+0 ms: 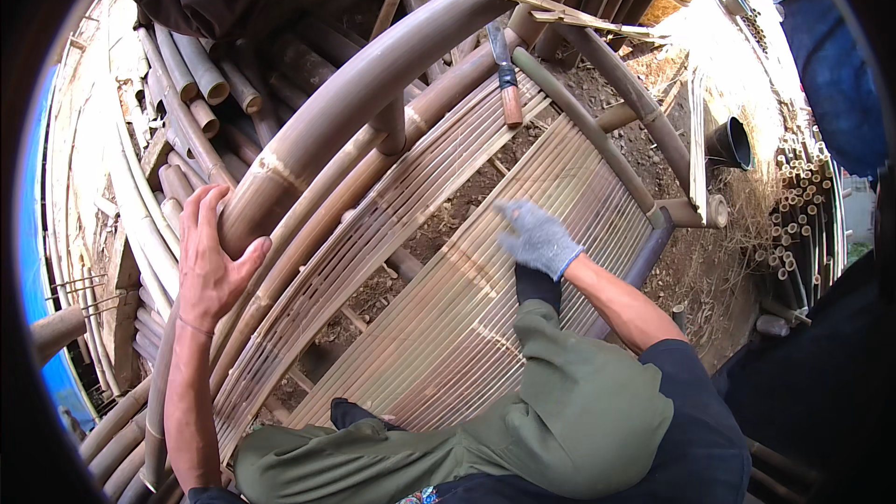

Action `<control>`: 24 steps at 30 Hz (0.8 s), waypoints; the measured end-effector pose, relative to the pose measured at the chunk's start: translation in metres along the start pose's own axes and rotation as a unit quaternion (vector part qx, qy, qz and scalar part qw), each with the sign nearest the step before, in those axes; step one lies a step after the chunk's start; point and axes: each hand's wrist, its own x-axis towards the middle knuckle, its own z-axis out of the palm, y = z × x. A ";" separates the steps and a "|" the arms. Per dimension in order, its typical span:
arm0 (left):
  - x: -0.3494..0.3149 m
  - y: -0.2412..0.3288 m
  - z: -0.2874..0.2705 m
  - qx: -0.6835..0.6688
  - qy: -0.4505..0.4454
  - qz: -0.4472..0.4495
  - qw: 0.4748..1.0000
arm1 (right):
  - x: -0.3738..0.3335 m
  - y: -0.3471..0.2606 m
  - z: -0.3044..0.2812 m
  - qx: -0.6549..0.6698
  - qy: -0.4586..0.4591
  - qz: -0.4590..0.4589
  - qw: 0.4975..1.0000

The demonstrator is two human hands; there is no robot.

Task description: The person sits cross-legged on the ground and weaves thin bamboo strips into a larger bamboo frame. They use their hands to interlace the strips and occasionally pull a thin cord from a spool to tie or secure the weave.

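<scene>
Spread in front of me is a bamboo bench with a slatted seat [439,271] and a thick curved top rail [373,75]. My left hand [217,252], bare, grips the near left end of that rail, thumb on one side and fingers over the other. Above the slats hovers my right hand [539,241], in a grey knit glove; its fingers look loosely apart, slightly blurred, with nothing seen in them. A knife [509,93] with a wooden handle and dark binding rests against the far rail and slats. A long gap in the seat shows soil below.
Cut bamboo poles [191,65] are piled at the left. Two split bamboo strips [579,14] lie across the far corner of the frame. A black bucket [730,144] stands beyond the right side, near a stack of thin bamboo [803,196]. My legs [579,401] are on the seat.
</scene>
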 end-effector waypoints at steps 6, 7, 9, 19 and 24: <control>0.010 0.096 0.072 -0.102 -0.015 0.325 0.940 | 0.060 0.111 -0.020 -0.146 0.075 -0.018 0.986; 0.020 0.117 0.092 -0.136 -0.066 0.332 0.931 | 0.060 0.117 -0.018 -0.172 0.071 -0.047 0.981; 0.046 0.162 0.135 -0.153 -0.130 0.302 0.932 | 0.054 0.117 -0.007 -0.231 -0.011 -0.053 0.971; 0.203 0.307 0.315 -0.320 -0.113 -0.132 0.931 | -0.073 0.091 -0.023 0.056 -0.096 -0.127 0.986; 0.231 0.325 0.318 -0.258 -0.097 -0.156 0.948 | -0.126 0.063 -0.069 0.108 0.034 0.065 0.991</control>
